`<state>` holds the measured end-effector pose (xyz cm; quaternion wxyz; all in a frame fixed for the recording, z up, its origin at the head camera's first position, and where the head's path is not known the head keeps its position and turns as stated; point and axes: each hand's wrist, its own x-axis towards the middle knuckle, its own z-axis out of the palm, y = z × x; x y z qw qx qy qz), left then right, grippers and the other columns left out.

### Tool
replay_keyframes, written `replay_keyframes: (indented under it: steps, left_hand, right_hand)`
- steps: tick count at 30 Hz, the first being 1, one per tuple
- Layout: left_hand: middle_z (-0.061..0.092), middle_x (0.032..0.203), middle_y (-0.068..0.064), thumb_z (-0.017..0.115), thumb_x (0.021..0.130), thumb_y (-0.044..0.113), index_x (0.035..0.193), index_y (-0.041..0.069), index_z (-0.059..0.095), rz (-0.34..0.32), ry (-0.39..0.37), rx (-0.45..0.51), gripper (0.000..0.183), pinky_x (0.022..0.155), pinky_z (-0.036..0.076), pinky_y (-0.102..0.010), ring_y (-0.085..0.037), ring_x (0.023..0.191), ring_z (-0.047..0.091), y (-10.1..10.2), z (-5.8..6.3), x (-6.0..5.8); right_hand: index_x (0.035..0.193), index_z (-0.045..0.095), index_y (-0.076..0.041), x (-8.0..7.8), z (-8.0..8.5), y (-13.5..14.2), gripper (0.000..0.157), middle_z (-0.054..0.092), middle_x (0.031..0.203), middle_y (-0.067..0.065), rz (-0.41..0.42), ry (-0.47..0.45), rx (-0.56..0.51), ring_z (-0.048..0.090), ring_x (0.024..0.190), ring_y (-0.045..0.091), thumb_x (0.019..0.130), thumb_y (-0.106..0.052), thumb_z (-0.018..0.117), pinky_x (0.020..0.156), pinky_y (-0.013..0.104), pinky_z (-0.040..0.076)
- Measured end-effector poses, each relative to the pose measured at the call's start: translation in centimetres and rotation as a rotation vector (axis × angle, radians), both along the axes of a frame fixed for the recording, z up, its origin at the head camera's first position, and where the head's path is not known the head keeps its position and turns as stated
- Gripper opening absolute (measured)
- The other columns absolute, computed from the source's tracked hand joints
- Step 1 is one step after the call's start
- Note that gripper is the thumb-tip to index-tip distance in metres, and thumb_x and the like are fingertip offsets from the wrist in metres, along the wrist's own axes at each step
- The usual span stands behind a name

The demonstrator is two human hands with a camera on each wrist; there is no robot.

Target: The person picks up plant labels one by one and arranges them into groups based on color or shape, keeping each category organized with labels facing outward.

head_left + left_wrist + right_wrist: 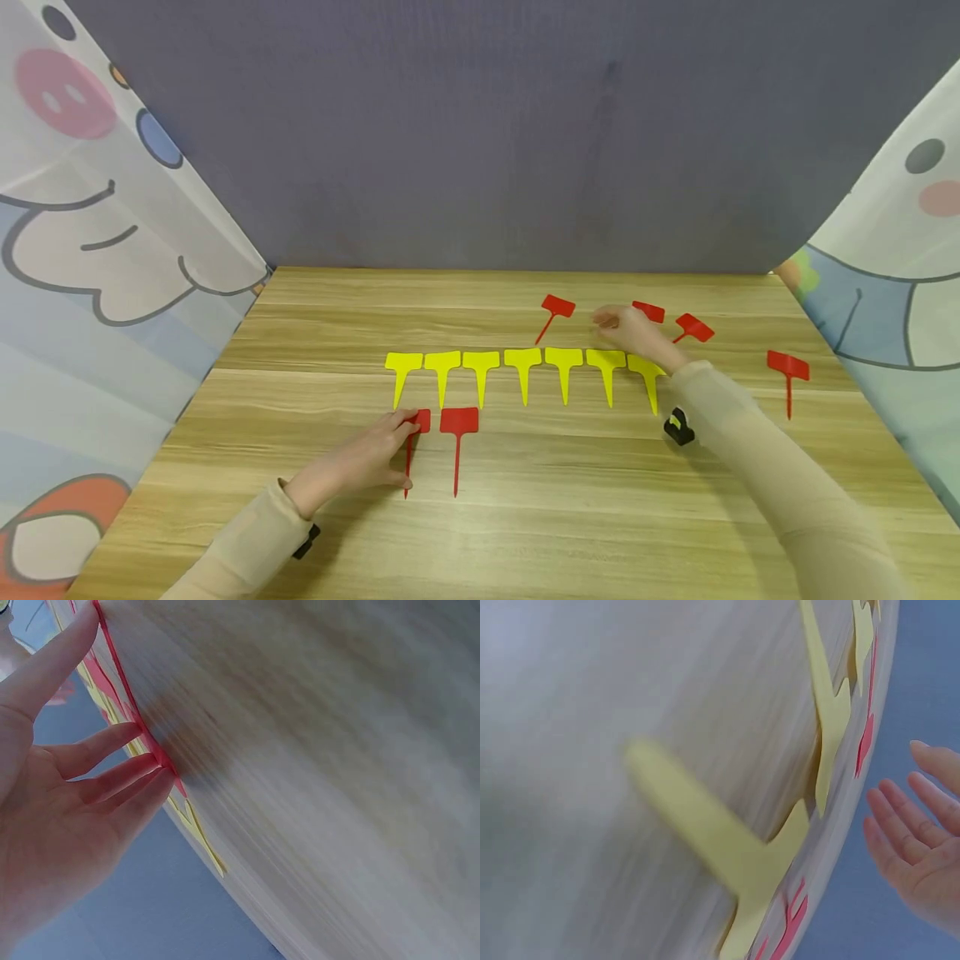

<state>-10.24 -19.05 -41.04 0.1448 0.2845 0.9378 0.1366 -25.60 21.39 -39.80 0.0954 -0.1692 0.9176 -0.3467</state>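
Observation:
Near the front, my left hand [365, 454] touches a red T-shaped plant label [424, 420] lying on the table. In the left wrist view its nearly straight fingertips rest at the label's head and the thumb [67, 652] lies at the stem's far end. A second red label [459, 421] lies just right of it, stem toward me. Over the back of the table, my right hand [632, 329] has relaxed fingers and holds nothing. It is between a slanted red label [558, 305] and another red label [649, 312], whose stem is hidden behind the hand.
A row of several yellow T-shaped plant labels [522, 357] runs across the wooden table [570, 517]; my right forearm overlaps the rightmost one. More red labels lie at the right, one tilted [696, 327] and one [787, 365] farther out. A grey panel [480, 167] stands behind.

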Motion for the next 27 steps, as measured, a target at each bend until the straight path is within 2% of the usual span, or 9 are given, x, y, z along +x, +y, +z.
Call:
replay_keyframes:
  steps: [8,20,27]
  left_hand:
    - [0.035,0.134,-0.019,0.077,0.065,0.033,0.121,-0.007,0.047,0.005,0.005,-0.007,0.075,0.094,0.037,-0.042,-0.034,0.12,0.035,0.1,0.1,0.1]
    - [0.036,0.133,-0.019,0.077,0.065,0.031,0.121,-0.007,0.047,-0.003,0.007,-0.014,0.075,0.094,0.038,-0.042,-0.034,0.119,0.037,0.3,0.3,0.0]
    - [0.035,0.133,-0.019,0.077,0.065,0.03,0.122,-0.007,0.045,0.014,-0.019,-0.007,0.076,0.094,0.038,-0.042,-0.033,0.119,0.036,0.3,0.2,-0.1]
  right_hand:
    - [0.122,0.046,0.008,-1.6,-0.2,-1.6,0.038,0.05,0.117,0.027,-0.006,-0.022,-0.05,0.05,0.104,0.037,0.087,-0.005,0.053,0.086,0.047,0.042]
    - [0.125,0.044,0.006,-3.6,-0.2,-3.3,0.045,0.046,0.122,0.026,-0.055,-0.071,-0.045,0.044,0.11,0.037,0.085,-0.011,0.057,0.088,0.047,0.041]
    - [0.126,0.042,0.006,-4.4,-0.7,-3.8,0.047,0.043,0.126,0.026,-0.073,-0.084,-0.06,0.041,0.113,0.037,0.085,-0.012,0.057,0.092,0.047,0.037]
